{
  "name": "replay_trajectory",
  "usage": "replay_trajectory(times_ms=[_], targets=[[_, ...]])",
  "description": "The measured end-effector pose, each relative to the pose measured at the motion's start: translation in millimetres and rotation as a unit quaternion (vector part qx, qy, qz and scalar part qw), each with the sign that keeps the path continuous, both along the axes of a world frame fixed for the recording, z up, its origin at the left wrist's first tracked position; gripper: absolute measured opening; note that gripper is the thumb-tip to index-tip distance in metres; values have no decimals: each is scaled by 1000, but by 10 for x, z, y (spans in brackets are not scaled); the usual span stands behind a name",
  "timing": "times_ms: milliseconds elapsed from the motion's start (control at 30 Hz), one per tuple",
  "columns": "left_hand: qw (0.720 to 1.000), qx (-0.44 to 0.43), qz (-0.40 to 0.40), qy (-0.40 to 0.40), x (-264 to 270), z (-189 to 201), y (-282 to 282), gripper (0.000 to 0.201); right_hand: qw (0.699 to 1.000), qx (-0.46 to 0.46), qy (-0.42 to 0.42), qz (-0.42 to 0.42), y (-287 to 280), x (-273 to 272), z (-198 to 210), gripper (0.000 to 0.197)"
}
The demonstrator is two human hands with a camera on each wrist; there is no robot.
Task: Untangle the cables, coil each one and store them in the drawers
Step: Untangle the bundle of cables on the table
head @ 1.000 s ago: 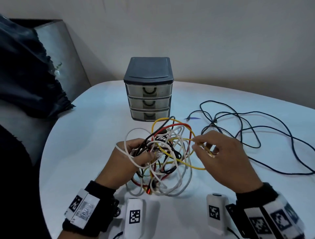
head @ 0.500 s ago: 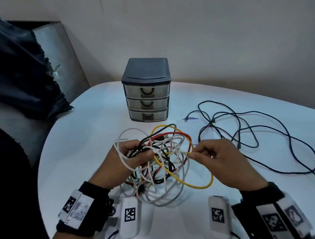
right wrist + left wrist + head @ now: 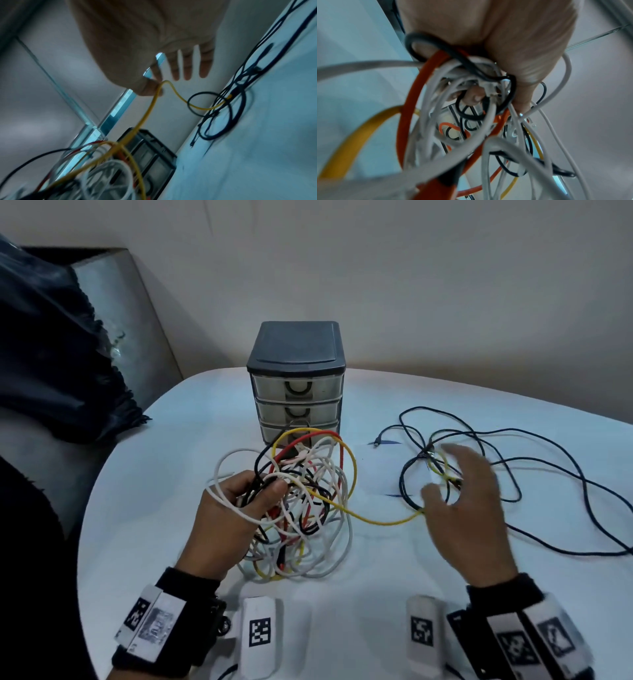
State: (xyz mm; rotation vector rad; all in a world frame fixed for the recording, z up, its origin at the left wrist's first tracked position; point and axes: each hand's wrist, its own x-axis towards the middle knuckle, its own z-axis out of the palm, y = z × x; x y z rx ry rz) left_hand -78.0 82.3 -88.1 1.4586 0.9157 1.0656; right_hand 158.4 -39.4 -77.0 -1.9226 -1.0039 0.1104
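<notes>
while left hand (image 3: 236, 508) grips cable tangle (image 3: 301, 508), yellow cable (image 3: 383, 522) crosses right hand (image 3: 459, 508)

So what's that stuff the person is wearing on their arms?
Both wrists wear black bands. The left wrist band carries white tags, one printed with a black square code. The right wrist band has white tags with the same kind of codes. A white block with a code sticks out by the left wrist, and another by the right wrist. The hands are bare, no gloves.
</notes>
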Motion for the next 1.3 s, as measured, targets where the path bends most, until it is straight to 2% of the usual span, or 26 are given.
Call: replay_trajectory(times_ms=[67, 133, 233, 300, 433, 633, 733, 833, 933, 1067, 1167, 1300], targets=[[1000, -11, 8, -10, 25, 15, -27, 10, 990, -43, -58, 121, 21, -163, 29, 34], [1000, -10, 15, -8, 38, 17, -44, 11, 970, -98, -102, 197, 27, -299, 18, 43], [1000, -1, 26, 7, 41, 24, -47, 14, 951, -113, -155, 243, 23, -364, -39, 42], [999, 8, 35, 14, 57, 25, -53, 14, 945, -117, -153, 265, 32, -369, -36, 37], [999, 7, 39, -1, 75, 36, -65, 12, 947, -78, -156, 270, 55, -418, -16, 34], [1000, -12, -15, -5, 73, 112, -146, 16, 951, -68, -138, 268, 51, -450, 77, 29], [1000, 1, -2, -3, 40, 97, -119, 14, 948, -67, -80, 302, 13, -425, 159, 34], [1000, 20, 5, 14, 36, 93, -106, 10, 945, -54, -24, 321, -14, -415, 208, 30], [999, 34, -6, 25, 64, 96, -131, 2, 947, -48, -61, 312, 7, -479, 139, 27], [999, 29, -11, 11, 87, 104, -152, 9, 965, -30, -117, 234, 27, -614, 44, 27], [999, 24, -36, 25, 72, 74, -139, 13, 972, 22, -104, 207, 42, -670, 56, 25], [994, 39, -91, 54, 83, 39, -172, 3, 967, 41, -61, 246, 100, -768, 22, 23]])
